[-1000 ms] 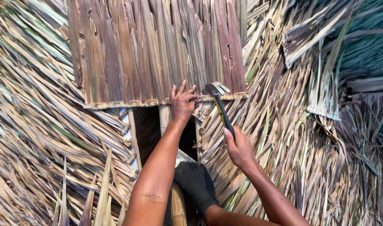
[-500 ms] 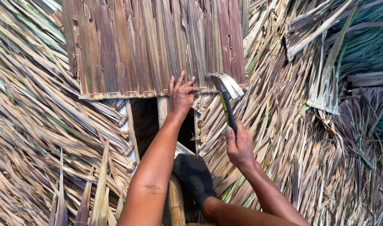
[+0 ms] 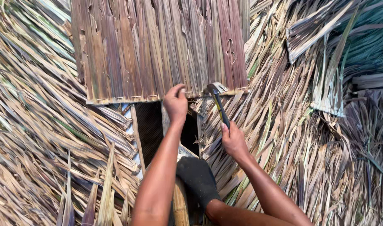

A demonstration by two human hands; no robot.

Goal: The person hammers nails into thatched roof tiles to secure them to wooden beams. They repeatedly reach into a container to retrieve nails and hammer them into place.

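The right hand has its grip wrapped tight around the handle of a hammer, whose head rests at the lower edge of a panel of dried palm leaves. The left hand presses curled fingers on that same edge, just beside the hammer head. Below, a dark sock stands on a pole, with loose thatch around.

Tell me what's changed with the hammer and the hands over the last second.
The hammer in the right hand has swung down a little, so its head now sits on the lower edge of the woven leaf panel, closer to the left hand. The left hand has stayed pressed on that edge, fingers curling slightly. The panel, the surrounding thatch and the dark-socked foot have not shifted.
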